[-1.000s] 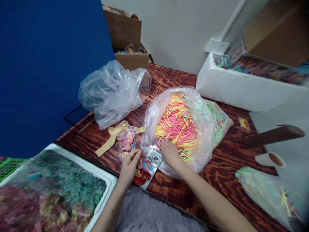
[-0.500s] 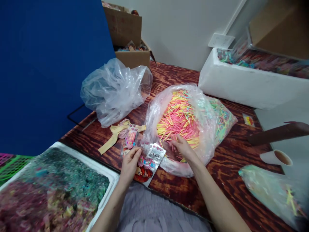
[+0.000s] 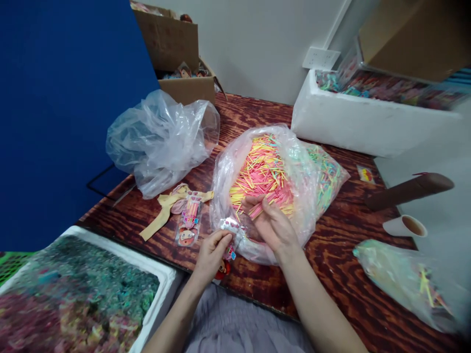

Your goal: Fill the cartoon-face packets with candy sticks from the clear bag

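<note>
A large clear plastic bag (image 3: 312, 162) lies open in the middle of the dark wooden table (image 3: 257, 110), filled with thin pink, yellow and green sticks (image 3: 263, 169). My right hand (image 3: 270, 223) is at the bag's near opening, fingers curled around a small bunch of pink sticks. My left hand (image 3: 211, 252) pinches a small clear printed packet (image 3: 230, 240) with a red cartoon figure, lifted at the table's front edge, close to my right hand. A filled packet (image 3: 188, 220) lies just left of it on a cream ribbon (image 3: 162, 213).
A crumpled clear bag (image 3: 158, 139) sits at the left, cardboard boxes (image 3: 172, 49) behind it. White foam boxes stand at the front left (image 3: 162, 274) and back right (image 3: 360, 127). A paper cup (image 3: 405, 226), a brown tube (image 3: 408, 190) and another bag of sticks (image 3: 405, 282) are at the right.
My right hand came out of the stick pile with a small bunch and drew back toward the bag's opening. My left hand lifted the packet off the table and brought it closer.
</note>
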The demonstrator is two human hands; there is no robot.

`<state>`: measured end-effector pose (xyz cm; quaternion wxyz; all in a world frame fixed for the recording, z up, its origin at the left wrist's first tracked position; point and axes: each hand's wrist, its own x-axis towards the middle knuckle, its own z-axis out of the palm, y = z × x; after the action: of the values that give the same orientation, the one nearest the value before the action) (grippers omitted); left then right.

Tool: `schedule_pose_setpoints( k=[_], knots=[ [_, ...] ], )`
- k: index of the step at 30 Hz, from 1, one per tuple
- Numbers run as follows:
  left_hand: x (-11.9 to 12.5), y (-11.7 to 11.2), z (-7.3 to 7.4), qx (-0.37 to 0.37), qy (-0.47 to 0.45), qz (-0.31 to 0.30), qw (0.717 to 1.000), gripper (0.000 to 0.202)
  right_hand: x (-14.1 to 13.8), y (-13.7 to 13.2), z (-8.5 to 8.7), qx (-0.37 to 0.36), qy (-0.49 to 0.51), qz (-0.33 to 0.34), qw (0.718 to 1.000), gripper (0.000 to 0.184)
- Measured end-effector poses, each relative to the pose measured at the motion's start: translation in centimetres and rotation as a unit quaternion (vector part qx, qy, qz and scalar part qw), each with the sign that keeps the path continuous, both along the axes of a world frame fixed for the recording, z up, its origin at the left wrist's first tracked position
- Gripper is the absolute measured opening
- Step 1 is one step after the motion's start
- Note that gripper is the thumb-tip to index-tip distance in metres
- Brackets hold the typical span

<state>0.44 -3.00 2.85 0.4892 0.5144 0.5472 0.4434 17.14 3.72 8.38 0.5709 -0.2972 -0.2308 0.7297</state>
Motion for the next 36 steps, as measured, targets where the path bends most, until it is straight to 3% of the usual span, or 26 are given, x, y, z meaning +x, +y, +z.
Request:
schedule_pose_setpoints(
  k=[4, 8, 13, 16, 19, 21, 23, 27, 29, 32, 34, 36],
  knots=[
    [0.3, -0.3, -0.3, -0.008, -0.027, 0.022, 0.999, 0.023, -1.6, -1.4, -0.4, -0.006, -0.012, 0.023, 1.000, 0.018],
    [0.3, -0.2, -0.7, 0.002, -0.035, 0.030, 0.999, 0.020, -1.6, -2.8, -0.9, -0.013, -0.097, 0.044, 0.994, 0.025],
    [0.2, -0.4, -1.3, -0.008, -0.069, 0.033, 0.997, 0.020, -1.5, -3.8, 0.3, 0.030, -0.189, 0.106, 0.976, 0.027],
    [0.0, -0.5, -1.1, -0.024, -0.098, 0.045, 0.994, 0.022, -2.0, -4.3, 1.0, 0.043, -0.231, 0.072, 0.969, 0.038],
    [-0.5, -0.4, -0.6, -0.024, -0.112, 0.060, 0.992, 0.023, -2.6, -4.7, 0.9, 0.107, -0.331, 0.013, 0.938, 0.023],
    [-1.0, -0.3, -0.2, -0.020, -0.112, 0.063, 0.991, 0.023, -2.9, -4.8, 0.7, 0.160, -0.404, 0.023, 0.900, 0.017],
    [-1.5, -0.2, 0.1, -0.024, -0.114, 0.060, 0.991, 0.023, -3.1, -4.9, 0.6, 0.182, -0.423, 0.061, 0.886, 0.017],
    [-2.4, 0.1, 0.5, -0.050, -0.134, 0.051, 0.988, 0.027, -3.4, -4.9, 0.9, 0.150, -0.357, 0.054, 0.921, 0.025],
    [-2.8, 0.2, 0.9, -0.049, -0.143, 0.047, 0.987, 0.026, -3.6, -5.0, 1.2, 0.168, -0.376, 0.065, 0.909, 0.023],
    [-3.2, 0.4, 1.4, -0.038, -0.150, 0.046, 0.987, 0.024, -3.9, -4.7, 1.1, 0.209, -0.390, 0.139, 0.886, 0.021],
    [-3.7, 0.6, 1.4, -0.043, -0.147, 0.055, 0.987, 0.025, -3.8, -3.8, 0.5, 0.192, -0.355, 0.158, 0.901, 0.023],
    [-4.3, 0.7, 1.3, -0.053, -0.145, 0.086, 0.984, 0.026, -3.3, -2.1, -0.7, 0.145, -0.330, 0.122, 0.925, 0.024]
  ],
)
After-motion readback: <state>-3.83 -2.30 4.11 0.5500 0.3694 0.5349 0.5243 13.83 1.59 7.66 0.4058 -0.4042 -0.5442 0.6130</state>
